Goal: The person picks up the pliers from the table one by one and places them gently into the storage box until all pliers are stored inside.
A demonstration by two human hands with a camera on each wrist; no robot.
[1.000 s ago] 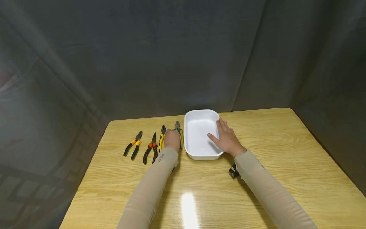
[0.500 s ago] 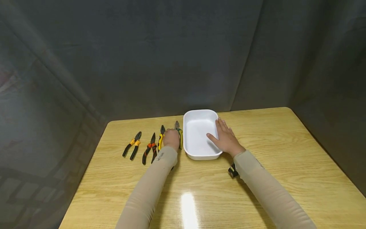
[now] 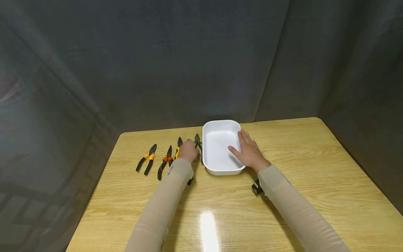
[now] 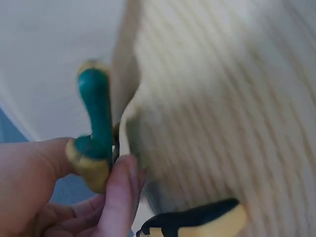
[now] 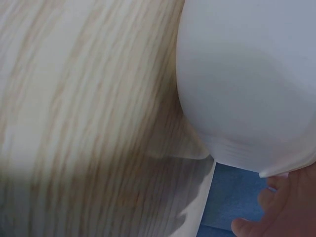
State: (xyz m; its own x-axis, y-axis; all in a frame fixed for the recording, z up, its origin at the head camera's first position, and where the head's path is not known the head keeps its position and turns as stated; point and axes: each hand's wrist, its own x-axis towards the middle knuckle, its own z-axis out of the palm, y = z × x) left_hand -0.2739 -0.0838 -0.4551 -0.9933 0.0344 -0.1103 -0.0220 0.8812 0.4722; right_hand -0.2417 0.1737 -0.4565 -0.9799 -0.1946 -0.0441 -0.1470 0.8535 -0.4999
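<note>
My left hand (image 3: pixel 188 151) pinches a pair of pliers (image 3: pixel 197 138) with green and yellow handles, just left of a white tray (image 3: pixel 206 167). In the left wrist view, thumb and fingers are on a green and yellow handle (image 4: pixel 96 108), which stands on edge close to the tray's wall. My right hand (image 3: pixel 250 154) lies with straight, spread fingers over the tray's right rim, thumb over the inside. In the right wrist view its fingers are at the tray's edge. Yellow and black pliers (image 3: pixel 177 152) lie left of my left hand, partly hidden by it.
Farther left on the wooden table (image 3: pixel 283 217) lie pliers with red and black handles (image 3: pixel 164 163) and another pair with orange and black handles (image 3: pixel 148 160). My left forearm partly covers the red and black pair. Dark cloth (image 3: pixel 189 70) hangs behind the table and along its sides.
My left hand has tipped the green and yellow pliers up from lying flat, so the handles show more edge-on. The right hand and the tray stay in place.
</note>
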